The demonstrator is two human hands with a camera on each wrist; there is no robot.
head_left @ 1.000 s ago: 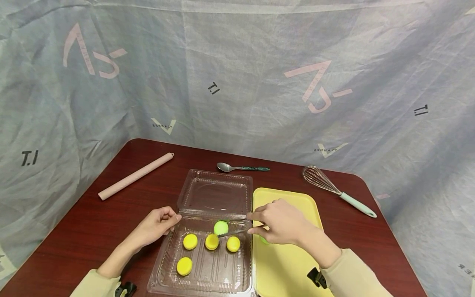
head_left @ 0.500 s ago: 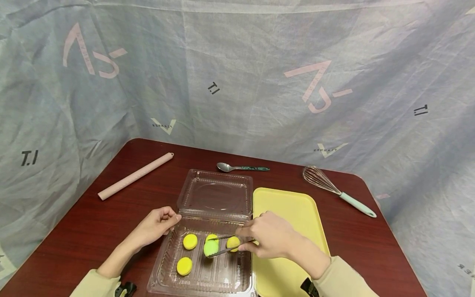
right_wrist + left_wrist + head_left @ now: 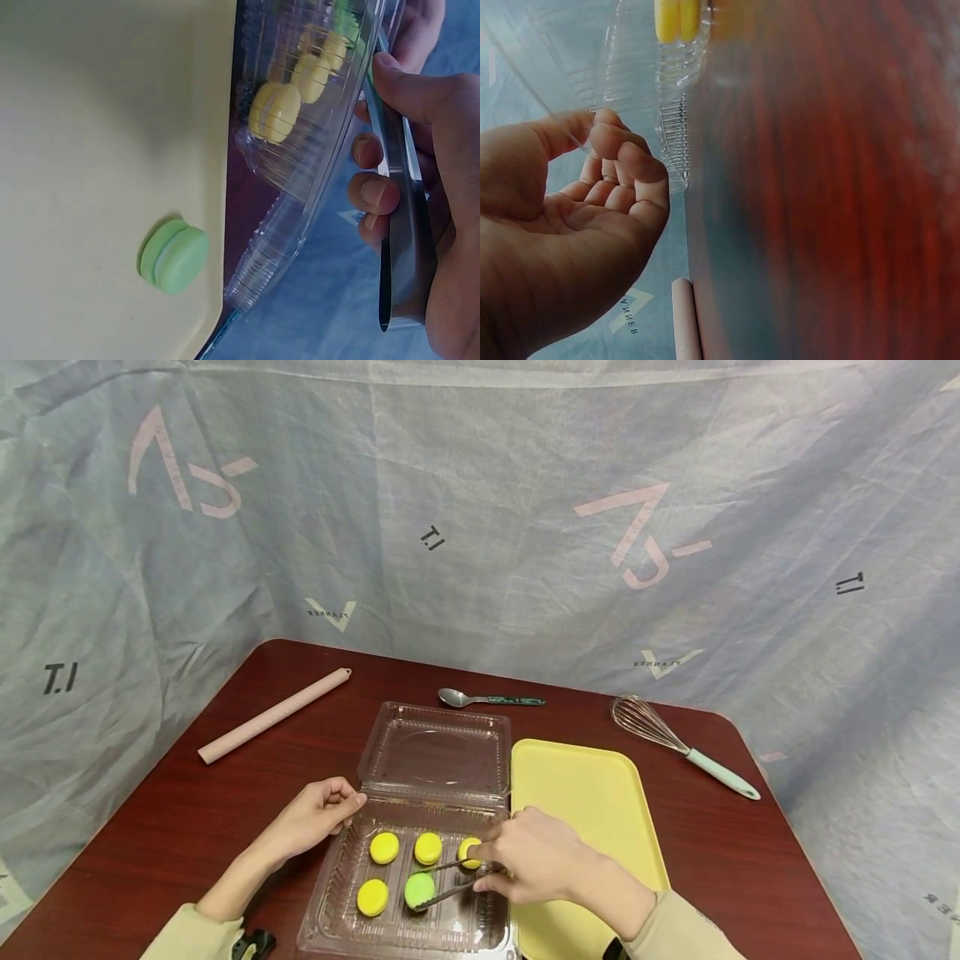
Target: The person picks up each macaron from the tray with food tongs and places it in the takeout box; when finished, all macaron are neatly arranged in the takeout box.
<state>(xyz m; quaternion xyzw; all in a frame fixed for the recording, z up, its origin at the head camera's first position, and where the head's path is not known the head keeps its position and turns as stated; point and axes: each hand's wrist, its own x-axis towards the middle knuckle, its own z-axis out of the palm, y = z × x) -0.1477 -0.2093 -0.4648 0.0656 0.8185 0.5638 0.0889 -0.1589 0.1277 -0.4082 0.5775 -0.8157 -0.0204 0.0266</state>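
My right hand (image 3: pixel 528 856) grips metal tongs (image 3: pixel 405 255), their tips at a green macaron (image 3: pixel 420 891) inside the clear plastic container (image 3: pixel 408 939). That macaron sits in the front row, right of a yellow macaron (image 3: pixel 372 897). Behind them is a row of yellow macarons (image 3: pixel 428 848), the rightmost partly hidden by my right fingers. With thumb and fingertips, my left hand (image 3: pixel 311 817) pinches the container's left edge near the hinge. Its lid (image 3: pixel 435 752) lies folded back. Another green macaron (image 3: pixel 174 256) rests on the yellow tray (image 3: pixel 577 768), hidden behind my right hand in the head view.
A pink rolling pin (image 3: pixel 274 717) lies at the back left of the dark red table (image 3: pixel 187 827). Behind the lid is a spoon (image 3: pixel 491 699), and a whisk (image 3: pixel 684 747) lies at the right. A grey cloth (image 3: pixel 480 527) hangs behind the table.
My right hand has moved left and toward me, carrying the green macaron in the tongs from behind the yellow row to the front row. The left hand has stayed put.
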